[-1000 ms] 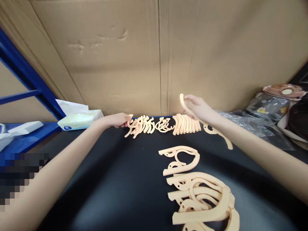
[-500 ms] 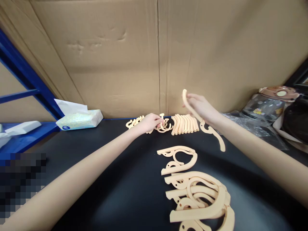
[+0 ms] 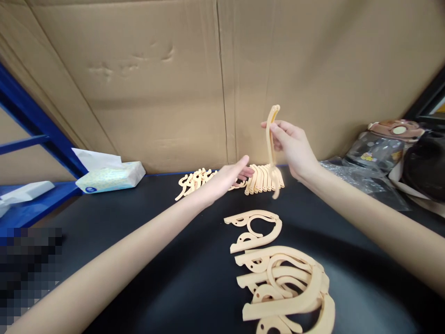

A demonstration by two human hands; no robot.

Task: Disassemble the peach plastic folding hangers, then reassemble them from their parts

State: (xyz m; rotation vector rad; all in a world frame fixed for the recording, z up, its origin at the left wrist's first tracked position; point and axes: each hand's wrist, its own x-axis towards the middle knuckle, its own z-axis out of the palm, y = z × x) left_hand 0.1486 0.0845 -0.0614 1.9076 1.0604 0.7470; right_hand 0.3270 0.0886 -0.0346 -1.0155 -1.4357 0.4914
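My right hand (image 3: 292, 146) is raised in front of the cardboard, pinching the upper part of a beige folding-hanger arm (image 3: 269, 141). A curved lower end of this piece hangs down, smeared by motion. My left hand (image 3: 231, 178) is open over the far side of the table, thumb up and fingers stretched to the right. Behind and beside it are a loose pile of small beige hook pieces (image 3: 196, 178) and a neat row of curved hanger arms (image 3: 266, 178). Nearer to me lie one folded beige hanger (image 3: 273, 234) and a stack of several folded hangers (image 3: 295, 306).
A black tabletop (image 3: 167, 260) carries everything. At the left stand a tissue pack (image 3: 114, 178) and a blue metal frame (image 3: 31, 111). A cardboard wall (image 3: 156, 93) closes off the back. Clear plastic wrap (image 3: 351, 178) and a transparent bottle (image 3: 378, 148) are at the right.
My left hand has opened and no longer shows the hook piece it was pinching. My right hand has turned the hanger arm more upright and raised it slightly.
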